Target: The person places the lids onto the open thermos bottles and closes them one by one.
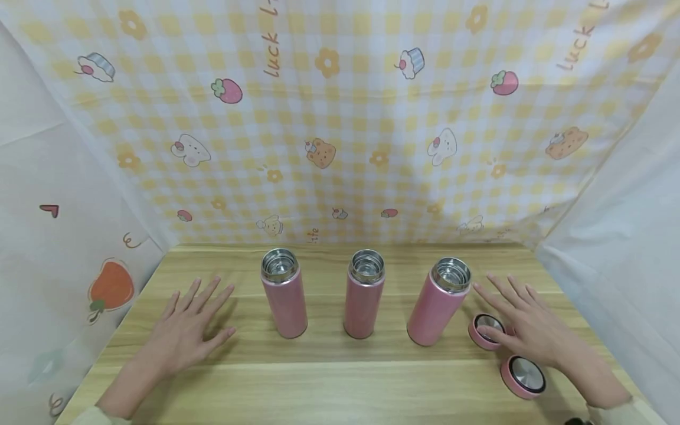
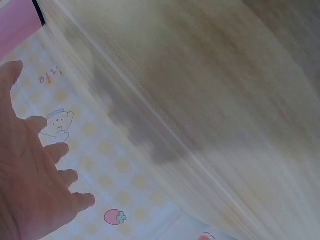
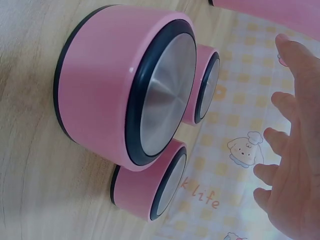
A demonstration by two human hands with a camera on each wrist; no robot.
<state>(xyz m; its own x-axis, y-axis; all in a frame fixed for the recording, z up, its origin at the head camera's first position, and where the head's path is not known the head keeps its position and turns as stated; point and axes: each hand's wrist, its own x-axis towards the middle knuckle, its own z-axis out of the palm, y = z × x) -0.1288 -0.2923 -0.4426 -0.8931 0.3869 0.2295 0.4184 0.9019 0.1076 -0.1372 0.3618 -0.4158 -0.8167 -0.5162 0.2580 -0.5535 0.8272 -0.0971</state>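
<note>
The head view shows both my grips empty, fingers straight and spread: the left grip [image 1: 183, 333] over the left of the bench [image 1: 372, 392], the right grip [image 1: 531, 332] over its right. Under the right one sit a near lid [image 3: 95, 75], a left lid [image 3: 205, 82] and a right lid [image 3: 142, 185], all pink, steel faces up; the right one is mostly hidden from above. Leftward, a right flask [image 1: 435, 310], middle flask [image 1: 363, 310] and left flask [image 1: 287, 307] stand upright, mouths uncovered. Beyond hangs a gingham cloth [image 1: 361, 112]. Good handling, I judge, means pinching any lid by its side and steadying any flask low, lest it tip.
</note>
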